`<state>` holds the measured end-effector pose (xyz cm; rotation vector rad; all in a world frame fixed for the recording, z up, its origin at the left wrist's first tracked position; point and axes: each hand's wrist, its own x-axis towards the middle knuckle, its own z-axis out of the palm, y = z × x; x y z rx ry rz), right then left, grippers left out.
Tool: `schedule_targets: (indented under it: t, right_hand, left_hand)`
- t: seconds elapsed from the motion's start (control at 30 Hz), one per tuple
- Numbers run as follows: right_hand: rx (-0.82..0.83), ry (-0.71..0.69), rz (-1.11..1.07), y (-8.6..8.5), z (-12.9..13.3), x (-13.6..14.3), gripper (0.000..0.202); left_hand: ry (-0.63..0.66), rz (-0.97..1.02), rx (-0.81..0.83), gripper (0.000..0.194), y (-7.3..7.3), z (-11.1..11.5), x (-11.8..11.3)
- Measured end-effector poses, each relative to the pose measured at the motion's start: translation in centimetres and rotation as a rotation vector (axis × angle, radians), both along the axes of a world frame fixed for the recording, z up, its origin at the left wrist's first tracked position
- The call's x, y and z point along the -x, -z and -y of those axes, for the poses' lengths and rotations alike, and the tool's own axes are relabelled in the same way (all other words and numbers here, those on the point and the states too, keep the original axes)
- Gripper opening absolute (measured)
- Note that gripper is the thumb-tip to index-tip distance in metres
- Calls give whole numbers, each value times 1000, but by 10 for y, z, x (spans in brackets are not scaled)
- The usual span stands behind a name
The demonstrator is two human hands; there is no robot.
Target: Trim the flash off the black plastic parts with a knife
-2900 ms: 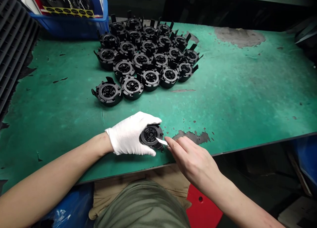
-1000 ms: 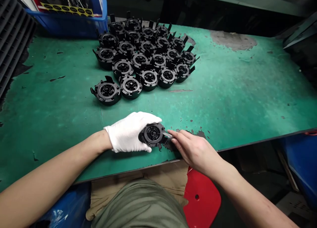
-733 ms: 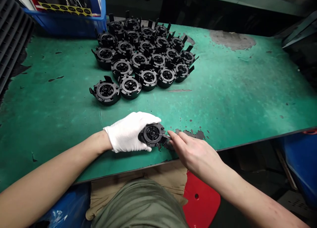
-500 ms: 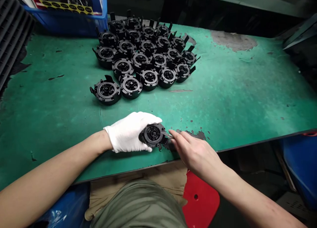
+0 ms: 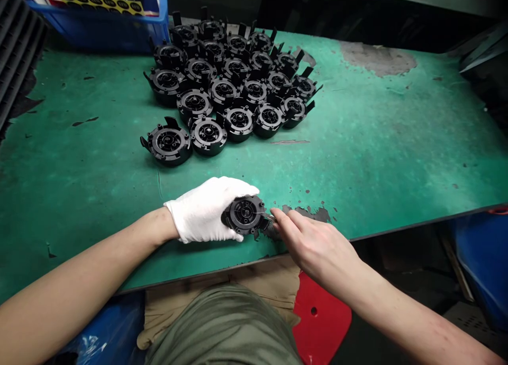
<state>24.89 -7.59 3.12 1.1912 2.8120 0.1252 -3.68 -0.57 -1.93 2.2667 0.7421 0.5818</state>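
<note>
My left hand, in a white glove, is wrapped round a round black plastic housing near the table's front edge. The ringed inner face of that housing points up towards me. In my bare right hand is a thin pair of metal tweezers, pinched between thumb and fingers. Their tips reach over the housing's right side; whether they hold anything is too small to tell. Beyond my hands, several similar black housings with upright tabs stand grouped close together.
A blue bin with a yellow sticker strip stands at the back left, beside black ribbed trays. The worn green table has a front edge close to my lap. A red stool is below it.
The view has shifted slightly, so the grouped housings and bin sit a little higher and further left. Both hands keep their hold, with the tweezers still over the housing.
</note>
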Motion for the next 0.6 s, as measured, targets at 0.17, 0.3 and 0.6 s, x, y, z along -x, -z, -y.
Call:
schedule_targets:
  t: [0.17,0.3,0.6]
  right_hand:
    - [62,-56,-5,-4,-5,-3,28]
    - [96,-146,31,-9,-20,-6,27]
    - [216,-119,-353,6,-44,-16,26]
  left_hand:
    - [5,1,6,88,0,-1,0]
    - [8,-9,15,86,-2,-1,-1]
    - [-1,64,54,60,-14,2,-4]
